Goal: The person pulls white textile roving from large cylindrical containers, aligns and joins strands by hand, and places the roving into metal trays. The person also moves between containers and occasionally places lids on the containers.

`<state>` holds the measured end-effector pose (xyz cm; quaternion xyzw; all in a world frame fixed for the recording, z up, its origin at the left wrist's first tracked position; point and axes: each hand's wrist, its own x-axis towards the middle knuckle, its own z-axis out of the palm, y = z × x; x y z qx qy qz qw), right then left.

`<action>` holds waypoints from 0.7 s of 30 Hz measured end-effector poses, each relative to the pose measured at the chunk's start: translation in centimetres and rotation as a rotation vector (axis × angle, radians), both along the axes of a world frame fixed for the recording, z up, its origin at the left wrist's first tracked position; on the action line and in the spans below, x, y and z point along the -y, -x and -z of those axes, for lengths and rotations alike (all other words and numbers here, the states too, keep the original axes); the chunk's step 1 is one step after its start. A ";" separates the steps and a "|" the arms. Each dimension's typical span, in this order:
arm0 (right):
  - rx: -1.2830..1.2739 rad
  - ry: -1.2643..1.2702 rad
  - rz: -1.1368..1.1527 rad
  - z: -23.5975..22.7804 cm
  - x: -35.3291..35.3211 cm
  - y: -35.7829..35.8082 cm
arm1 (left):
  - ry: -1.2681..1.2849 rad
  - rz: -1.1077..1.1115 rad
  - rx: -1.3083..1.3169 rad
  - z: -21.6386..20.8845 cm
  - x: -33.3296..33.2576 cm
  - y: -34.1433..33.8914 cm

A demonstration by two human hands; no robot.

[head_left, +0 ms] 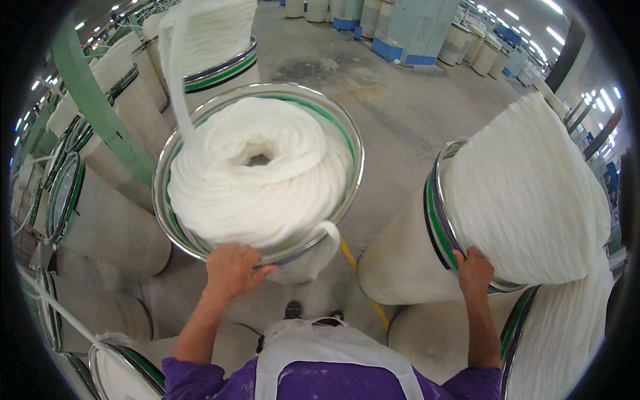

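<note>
Apron: nearest us, a white cloth apron covers a purple shirt.
Left hand: we see the left hand curled narrow, holding the near metal rim of a cream cylindrical can with a green inner band.
Middle coil: a ring-shaped white fibre coil fills that can, in front of us and slightly left; its centre hole is open.
Strands: a soft white strand rises from the coil's far left, while a loose white end drapes over the near right rim.
Right hand: we find the right hand closed over the rim of a cream can with green and black bands, just beside its tall white fibre stack.
Lean: we cannot tell whether this can tilts, since the lens bends edges.
Good handling: we judge that firm grips on metal alone, even force from both arms and fingers clear of the fibre should protect the soft layers.
Risk: the draped end could snag between the cans.
</note>
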<state>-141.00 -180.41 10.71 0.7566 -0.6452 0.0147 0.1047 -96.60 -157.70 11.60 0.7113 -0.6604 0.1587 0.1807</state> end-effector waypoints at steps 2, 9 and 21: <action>0.009 -0.035 -0.001 -1.4 -0.3 -2.2 | 0.039 0.027 0.020 -0.2 1.5 -1.0; 0.158 0.051 -0.068 -0.9 -1.8 -9.6 | 0.104 0.082 -0.012 -0.5 3.3 -6.6; 0.351 -0.101 -0.137 -2.5 -16.5 -5.8 | 0.124 0.176 0.066 1.1 -2.0 -14.2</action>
